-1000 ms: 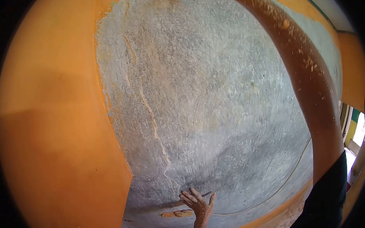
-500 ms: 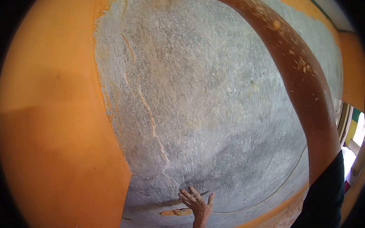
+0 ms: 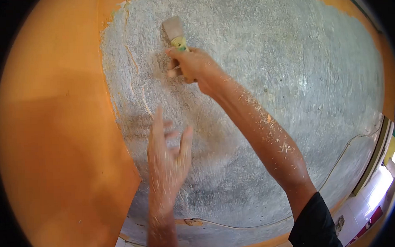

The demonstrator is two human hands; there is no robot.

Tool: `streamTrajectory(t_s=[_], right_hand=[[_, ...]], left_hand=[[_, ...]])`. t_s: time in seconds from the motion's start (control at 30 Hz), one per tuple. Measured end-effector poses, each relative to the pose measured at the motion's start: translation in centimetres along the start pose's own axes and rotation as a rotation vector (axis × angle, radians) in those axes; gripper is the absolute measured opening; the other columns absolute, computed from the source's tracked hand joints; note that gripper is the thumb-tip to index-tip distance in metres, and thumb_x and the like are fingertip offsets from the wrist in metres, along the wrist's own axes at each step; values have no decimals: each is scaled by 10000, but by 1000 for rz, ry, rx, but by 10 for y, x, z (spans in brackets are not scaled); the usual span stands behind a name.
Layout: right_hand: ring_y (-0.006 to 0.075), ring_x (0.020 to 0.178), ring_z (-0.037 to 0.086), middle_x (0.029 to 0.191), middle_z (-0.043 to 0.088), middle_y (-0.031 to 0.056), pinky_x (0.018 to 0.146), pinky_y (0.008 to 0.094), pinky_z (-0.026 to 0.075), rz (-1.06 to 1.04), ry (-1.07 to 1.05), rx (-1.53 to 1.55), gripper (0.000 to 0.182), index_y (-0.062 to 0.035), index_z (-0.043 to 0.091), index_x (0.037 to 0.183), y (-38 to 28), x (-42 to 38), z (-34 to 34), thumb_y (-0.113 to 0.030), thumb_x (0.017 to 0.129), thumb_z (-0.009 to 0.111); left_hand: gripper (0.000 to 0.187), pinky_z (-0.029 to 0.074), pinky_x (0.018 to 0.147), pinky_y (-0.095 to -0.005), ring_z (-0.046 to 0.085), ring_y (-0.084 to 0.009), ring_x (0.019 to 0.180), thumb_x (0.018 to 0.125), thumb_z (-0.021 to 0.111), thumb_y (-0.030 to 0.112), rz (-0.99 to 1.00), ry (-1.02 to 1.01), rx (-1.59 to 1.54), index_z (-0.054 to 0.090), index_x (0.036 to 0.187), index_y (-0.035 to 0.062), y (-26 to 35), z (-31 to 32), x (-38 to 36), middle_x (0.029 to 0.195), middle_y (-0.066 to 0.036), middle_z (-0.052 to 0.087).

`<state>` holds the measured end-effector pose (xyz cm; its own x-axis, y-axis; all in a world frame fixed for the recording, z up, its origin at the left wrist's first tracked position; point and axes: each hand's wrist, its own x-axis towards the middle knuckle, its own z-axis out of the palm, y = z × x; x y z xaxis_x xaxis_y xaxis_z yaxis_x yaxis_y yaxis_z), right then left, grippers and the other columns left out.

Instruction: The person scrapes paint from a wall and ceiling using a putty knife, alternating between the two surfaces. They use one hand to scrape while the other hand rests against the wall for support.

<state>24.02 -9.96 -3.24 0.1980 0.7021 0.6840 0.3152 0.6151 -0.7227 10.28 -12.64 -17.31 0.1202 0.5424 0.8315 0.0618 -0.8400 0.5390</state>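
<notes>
My right hand (image 3: 191, 65) is closed around the yellow-green handle of a scraper (image 3: 173, 28), its flat metal blade pointing up near the grey wall (image 3: 258, 121). Pale flakes cling to my right forearm. Lower and to the left, my left hand (image 3: 168, 155) is raised in front of the wall, somewhat blurred, with fingers spread and nothing in them. A thin crack (image 3: 132, 60) runs down the grey surface, partly hidden behind my left hand.
Orange paint (image 3: 58, 128) covers the wall at the left, its ragged edge bordering the grey area. A thin cable (image 3: 249, 227) crosses the lower wall and rises at the right. A bright opening and pale tiles (image 3: 357, 209) lie at lower right.
My right hand has come down into view with the scraper. My left hand has left the lower wall and risen up and to the left. The view has shifted slightly.
</notes>
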Motion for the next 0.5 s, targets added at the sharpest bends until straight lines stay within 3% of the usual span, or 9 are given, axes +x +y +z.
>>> streamTrajectory(t_s=[0.03,0.13,0.23,0.33,0.5], right_hand=[[109,606,575,683,595,9,526,258,392,65,-26,94,380,-93,571,840,-1,-4,1,-441,970,489],[102,684,589,772,613,18,579,270,438,146,-162,228,361,-90,567,911,-15,-13,-6,-425,990,458],[124,805,604,883,618,40,667,293,481,116,-308,352,337,-89,554,977,-12,-2,-9,-397,1008,422],[165,864,596,973,609,52,742,323,497,208,-432,410,316,-89,542,1020,-20,-7,-17,-389,1002,441],[186,896,567,980,610,55,790,349,471,171,-340,129,370,-92,570,1071,-26,0,-26,-438,943,536]], left_hand=[[618,544,705,-318,588,-245,991,884,646,128,17,-32,65,368,1430,43,17,2,18,1208,-163,545],[648,537,770,-340,583,-251,999,877,652,127,289,85,237,345,1441,44,30,14,58,1206,-169,536],[635,507,850,-372,588,-275,995,888,640,173,325,52,289,347,1435,39,40,16,67,1199,-189,528],[601,467,908,-390,585,-295,1002,914,599,229,321,183,587,354,1419,14,48,24,61,1171,-219,530],[533,472,878,-451,558,-387,1050,926,535,205,265,149,581,372,1391,1,56,26,83,1142,-287,515]])
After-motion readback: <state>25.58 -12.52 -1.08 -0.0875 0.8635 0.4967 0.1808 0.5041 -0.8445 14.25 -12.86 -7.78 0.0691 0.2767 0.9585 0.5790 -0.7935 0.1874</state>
